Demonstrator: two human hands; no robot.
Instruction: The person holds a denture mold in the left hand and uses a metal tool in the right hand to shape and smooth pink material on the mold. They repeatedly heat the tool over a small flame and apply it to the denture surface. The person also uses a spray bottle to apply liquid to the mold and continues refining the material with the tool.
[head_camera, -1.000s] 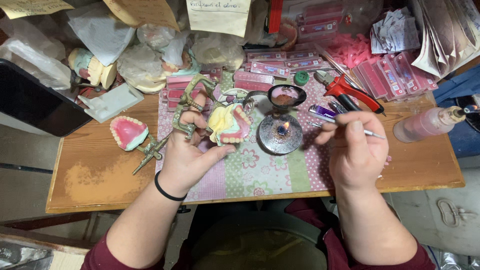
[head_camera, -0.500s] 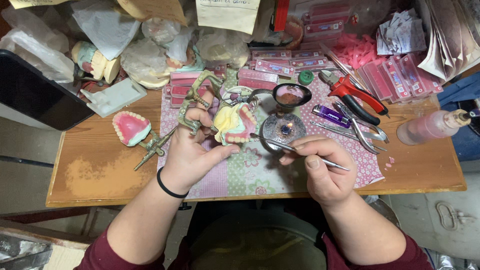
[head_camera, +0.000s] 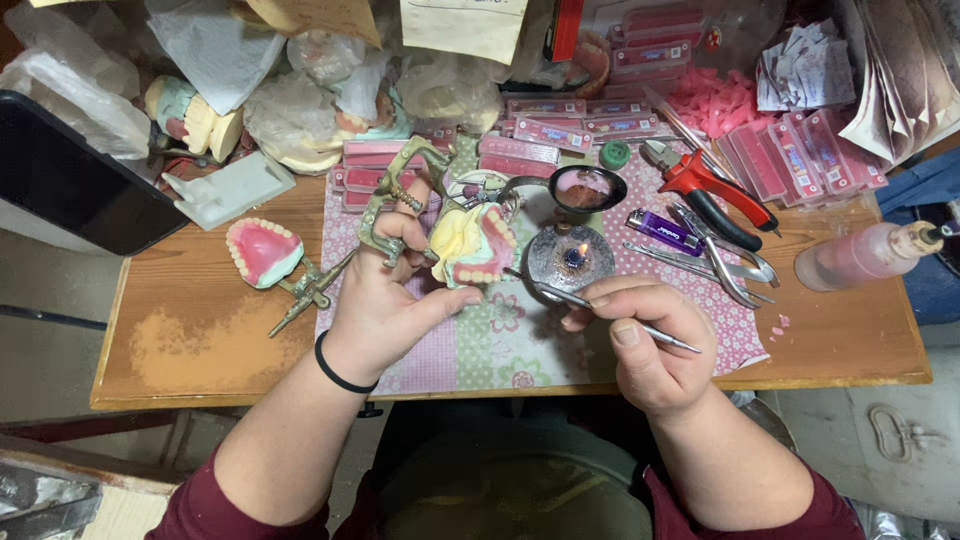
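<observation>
Seen from above, the left hand (head_camera: 385, 300) grips a metal frame (head_camera: 395, 200) carrying a denture model (head_camera: 472, 245) with pink gums and pale teeth, held over a patterned cloth (head_camera: 500, 340) on the wooden surface (head_camera: 200, 340). The right hand (head_camera: 645, 335) pinches a thin metal tool (head_camera: 600, 305), its tip near the model, beside a small lit burner (head_camera: 572, 258).

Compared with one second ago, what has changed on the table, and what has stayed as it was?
The right hand carried its thin metal tool from beside the pliers leftward; its tip is now at the small burner, near the denture model. The left hand still holds that model. The second denture and pink bottle lie unmoved.
</observation>
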